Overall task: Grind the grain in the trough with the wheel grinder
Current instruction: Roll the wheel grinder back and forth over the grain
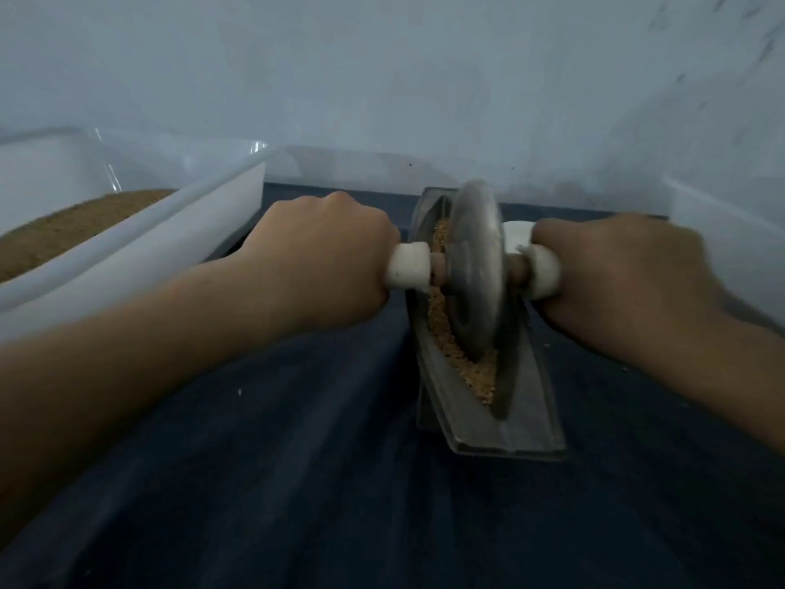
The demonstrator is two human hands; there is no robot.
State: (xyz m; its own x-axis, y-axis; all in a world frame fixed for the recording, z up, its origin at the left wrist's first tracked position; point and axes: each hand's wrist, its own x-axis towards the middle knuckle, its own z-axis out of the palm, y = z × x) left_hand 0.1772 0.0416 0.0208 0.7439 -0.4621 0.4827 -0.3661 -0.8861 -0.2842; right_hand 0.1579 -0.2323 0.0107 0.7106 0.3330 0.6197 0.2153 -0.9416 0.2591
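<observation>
Grey metal disc wheel grinder (475,269) stands on edge in the narrow grey boat-shaped trough (531,401), 1 o'clock of centre — tan grain (482,376) under it. Left hand (323,257) at its 9 o'clock, right hand (616,274) at 3, each curled tight round a white handle (410,265).

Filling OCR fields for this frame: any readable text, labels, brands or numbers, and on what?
None readable. The wheel grinder, the trough and the plastic bin show no print, label or number. The frame is dim and soft, so any fine marks would be lost.
</observation>
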